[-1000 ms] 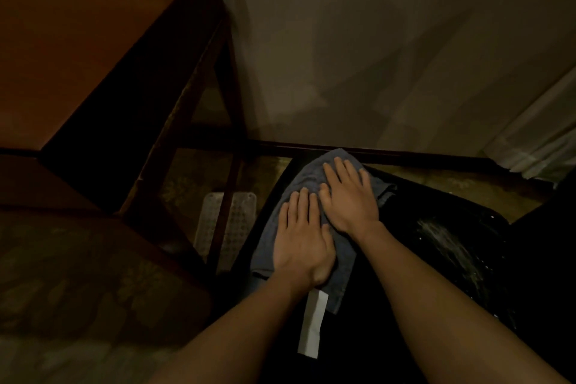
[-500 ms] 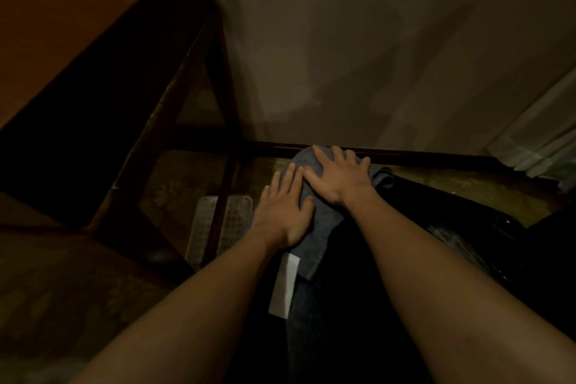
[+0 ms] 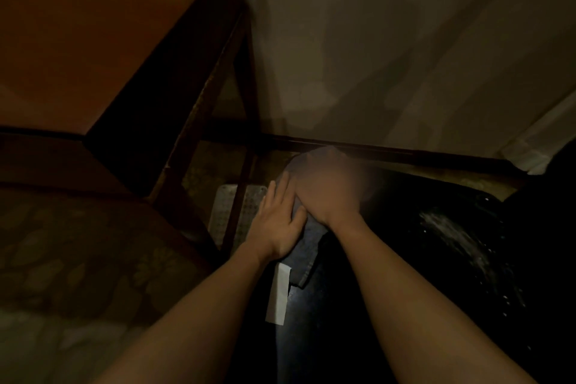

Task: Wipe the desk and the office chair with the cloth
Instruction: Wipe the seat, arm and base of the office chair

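The cloth (image 3: 307, 246) lies on the far left corner of the black chair (image 3: 389, 305) seat, its white label (image 3: 278, 296) trailing towards the near side. Over the last second both hands have pushed it away from the person, from mid-seat out to the far edge by the skirting board.

The left hand (image 3: 280, 223) presses flat on the cloth's left side, fingers straight and gripping nothing. The right hand (image 3: 330, 193) now overlaps the left fingertips. It is smeared by motion, so I cannot tell whether its fingers lie flat or bunch the fabric.

The stroke has probably reached its end, so a return pass or a new strip of seat comes next. The desk (image 3: 93, 25) stands to the far left, untouched by either hand.
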A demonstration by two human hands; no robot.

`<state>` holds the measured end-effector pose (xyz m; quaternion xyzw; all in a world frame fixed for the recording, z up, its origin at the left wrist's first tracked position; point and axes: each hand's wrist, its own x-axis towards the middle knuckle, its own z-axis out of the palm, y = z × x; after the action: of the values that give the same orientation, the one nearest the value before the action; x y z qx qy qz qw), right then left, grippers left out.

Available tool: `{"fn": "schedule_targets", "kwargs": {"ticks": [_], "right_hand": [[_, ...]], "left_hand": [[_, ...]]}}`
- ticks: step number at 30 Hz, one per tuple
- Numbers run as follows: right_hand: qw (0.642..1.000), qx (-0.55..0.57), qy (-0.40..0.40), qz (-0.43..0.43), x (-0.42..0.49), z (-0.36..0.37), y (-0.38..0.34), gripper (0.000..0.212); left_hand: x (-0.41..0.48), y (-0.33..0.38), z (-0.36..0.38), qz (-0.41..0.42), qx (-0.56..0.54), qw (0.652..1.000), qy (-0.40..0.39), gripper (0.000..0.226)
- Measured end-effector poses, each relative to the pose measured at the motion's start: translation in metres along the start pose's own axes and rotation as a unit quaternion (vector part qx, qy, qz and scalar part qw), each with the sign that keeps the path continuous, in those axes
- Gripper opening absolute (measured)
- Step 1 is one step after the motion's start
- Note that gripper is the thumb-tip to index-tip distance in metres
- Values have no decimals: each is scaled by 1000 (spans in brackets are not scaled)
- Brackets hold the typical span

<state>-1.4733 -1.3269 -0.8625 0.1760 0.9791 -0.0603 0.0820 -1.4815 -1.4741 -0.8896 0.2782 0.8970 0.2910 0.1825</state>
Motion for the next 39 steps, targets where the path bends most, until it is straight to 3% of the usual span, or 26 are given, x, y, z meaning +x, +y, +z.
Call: {"fn": "schedule_targets", "kwargs": {"ticks": [12, 20, 39], "right_hand": [[1000, 24, 11, 11, -44, 13, -24, 70], [999, 33, -4, 28, -79, 15, -21, 71], [998, 21, -3, 58, -234, 40, -38, 75]], "left_hand": [[-40, -9, 5, -20, 0, 999, 30, 66], [-61, -11, 9, 10, 9, 1000, 19, 63], [-213, -4, 51, -9, -28, 999, 28, 56]]}}
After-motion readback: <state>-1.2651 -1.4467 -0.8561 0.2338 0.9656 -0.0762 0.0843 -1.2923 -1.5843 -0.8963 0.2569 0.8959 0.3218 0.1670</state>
